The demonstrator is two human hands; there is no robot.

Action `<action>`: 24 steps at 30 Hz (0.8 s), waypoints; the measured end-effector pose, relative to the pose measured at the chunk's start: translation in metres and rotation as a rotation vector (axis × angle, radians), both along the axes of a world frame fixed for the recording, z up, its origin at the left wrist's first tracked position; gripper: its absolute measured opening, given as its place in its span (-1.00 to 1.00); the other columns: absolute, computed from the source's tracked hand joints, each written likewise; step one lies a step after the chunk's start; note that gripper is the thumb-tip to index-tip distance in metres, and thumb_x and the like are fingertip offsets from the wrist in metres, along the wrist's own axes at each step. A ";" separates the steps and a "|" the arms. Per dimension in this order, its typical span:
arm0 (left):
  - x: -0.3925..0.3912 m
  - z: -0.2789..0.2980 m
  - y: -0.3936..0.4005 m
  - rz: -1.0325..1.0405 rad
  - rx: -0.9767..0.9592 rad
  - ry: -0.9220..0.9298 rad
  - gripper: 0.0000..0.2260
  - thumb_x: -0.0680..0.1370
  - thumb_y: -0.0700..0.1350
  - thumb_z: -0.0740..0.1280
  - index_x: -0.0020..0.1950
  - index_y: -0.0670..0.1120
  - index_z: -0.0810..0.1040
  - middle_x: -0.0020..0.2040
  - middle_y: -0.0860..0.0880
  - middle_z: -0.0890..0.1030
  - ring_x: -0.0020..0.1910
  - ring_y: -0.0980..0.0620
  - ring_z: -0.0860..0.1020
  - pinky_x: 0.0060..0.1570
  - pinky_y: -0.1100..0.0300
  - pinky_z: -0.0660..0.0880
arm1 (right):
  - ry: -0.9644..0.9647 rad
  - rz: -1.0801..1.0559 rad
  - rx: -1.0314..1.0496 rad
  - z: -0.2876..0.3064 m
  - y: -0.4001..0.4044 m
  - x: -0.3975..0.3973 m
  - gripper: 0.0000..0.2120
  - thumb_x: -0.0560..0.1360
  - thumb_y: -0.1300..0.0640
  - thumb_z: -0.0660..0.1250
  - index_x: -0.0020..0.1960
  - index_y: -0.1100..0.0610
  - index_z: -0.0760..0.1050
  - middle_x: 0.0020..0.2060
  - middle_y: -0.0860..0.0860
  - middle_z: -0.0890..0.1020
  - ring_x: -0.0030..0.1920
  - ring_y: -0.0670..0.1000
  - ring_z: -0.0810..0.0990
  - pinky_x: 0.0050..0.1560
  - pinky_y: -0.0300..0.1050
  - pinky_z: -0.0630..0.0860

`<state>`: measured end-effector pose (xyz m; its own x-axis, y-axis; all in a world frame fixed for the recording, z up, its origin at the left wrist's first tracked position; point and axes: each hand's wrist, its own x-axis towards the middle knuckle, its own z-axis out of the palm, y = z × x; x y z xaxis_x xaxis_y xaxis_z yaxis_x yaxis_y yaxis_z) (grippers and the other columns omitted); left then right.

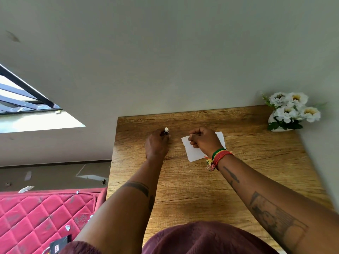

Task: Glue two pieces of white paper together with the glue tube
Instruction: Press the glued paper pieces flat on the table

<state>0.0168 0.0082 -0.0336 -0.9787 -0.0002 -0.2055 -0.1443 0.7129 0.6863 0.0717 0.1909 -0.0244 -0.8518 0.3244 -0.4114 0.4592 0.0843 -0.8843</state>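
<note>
The glue tube (166, 131) is held upright in the curled fingers of the left hand (156, 144), its white tip showing above the fingers, just to the left of the white paper (194, 153). The paper lies flat on the wooden desk (201, 180). The right hand (203, 140) is rested on the paper, fingers curled at its far left corner; whether that corner is pinched cannot be told. A flower vase (291, 112) is seen well to the right of the paper.

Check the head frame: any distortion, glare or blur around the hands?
Head view: strong wide-angle warp, table edges splay and the window tilts; window blown out, no glare on the paper; soft even light, faint shadows; left hand, right hand and glue tube slightly soft, small in frame.
</note>
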 end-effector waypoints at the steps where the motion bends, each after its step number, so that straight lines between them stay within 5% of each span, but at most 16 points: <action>1: 0.000 -0.001 0.001 -0.002 -0.006 -0.002 -0.78 0.62 -0.04 0.41 0.25 0.02 0.66 0.12 0.02 0.72 -0.05 0.04 0.62 -0.13 0.15 0.53 | 0.001 -0.005 0.000 0.000 0.001 0.001 -0.88 0.54 0.28 0.36 0.05 0.20 0.62 -0.13 0.15 0.71 -0.23 -0.01 0.63 -0.17 -0.15 0.63; 10: 0.000 -0.003 0.000 0.016 -0.024 0.000 -0.83 0.61 -0.01 0.40 0.18 0.02 0.66 0.00 0.00 0.72 -0.09 -0.04 0.67 -0.12 -0.01 0.66 | -0.012 -0.030 -0.007 -0.005 0.012 0.004 -0.89 0.56 0.29 0.33 -0.01 0.13 0.61 -0.13 0.13 0.71 -0.22 0.00 0.64 -0.16 -0.13 0.63; 16: 0.006 0.006 -0.001 0.071 0.062 -0.017 -0.50 0.56 -0.08 0.48 0.47 0.08 0.43 0.27 0.00 0.57 0.10 0.01 0.60 -0.18 0.16 0.49 | -0.015 -0.047 0.007 -0.004 0.013 0.008 -0.87 0.57 0.30 0.31 0.00 0.14 0.61 -0.15 0.10 0.70 -0.22 -0.01 0.63 -0.14 -0.12 0.63; 24: 0.026 0.023 0.006 -0.022 -0.006 0.100 -0.33 0.49 0.07 0.53 0.50 0.02 0.29 0.38 -0.12 0.43 0.23 -0.10 0.54 0.07 -0.05 0.60 | 0.009 -0.063 0.023 0.006 0.014 0.019 -0.86 0.57 0.33 0.29 0.05 0.22 0.61 -0.18 0.10 0.68 -0.27 -0.03 0.61 -0.27 -0.24 0.59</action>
